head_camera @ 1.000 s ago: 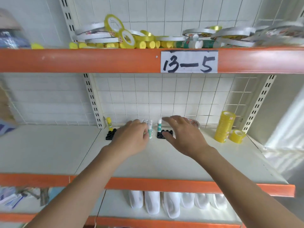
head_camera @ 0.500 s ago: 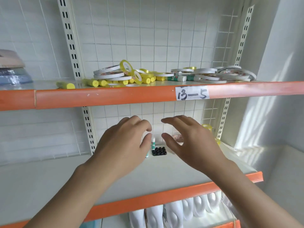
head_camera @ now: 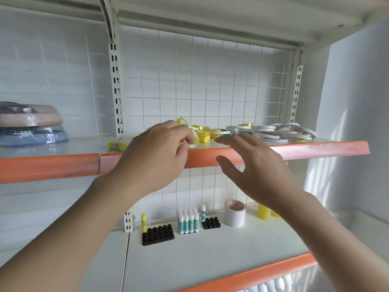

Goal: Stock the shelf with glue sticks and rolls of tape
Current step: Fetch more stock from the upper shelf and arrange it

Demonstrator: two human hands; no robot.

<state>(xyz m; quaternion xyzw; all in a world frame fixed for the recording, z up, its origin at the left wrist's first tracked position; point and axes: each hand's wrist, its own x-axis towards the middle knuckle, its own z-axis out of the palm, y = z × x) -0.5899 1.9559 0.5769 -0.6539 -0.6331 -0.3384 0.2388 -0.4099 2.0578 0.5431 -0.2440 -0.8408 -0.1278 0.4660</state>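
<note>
White orange-edged shelving [head_camera: 315,147], gridded backing [head_camera: 210,85]

Tape rolls [head_camera: 271,132] crowd upper shelf [head_camera: 315,147] right, bare room left, lower shelf [head_camera: 210,260] front open

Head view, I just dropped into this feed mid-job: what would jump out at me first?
Both hands reach up at the orange-edged upper shelf: the left hand pinches a yellow tape roll at its front edge, and the right hand hovers open beside it. Behind them lies a loose pile of tape rolls. On the lower shelf, teal glue sticks stand upright between two black holders.
</note>
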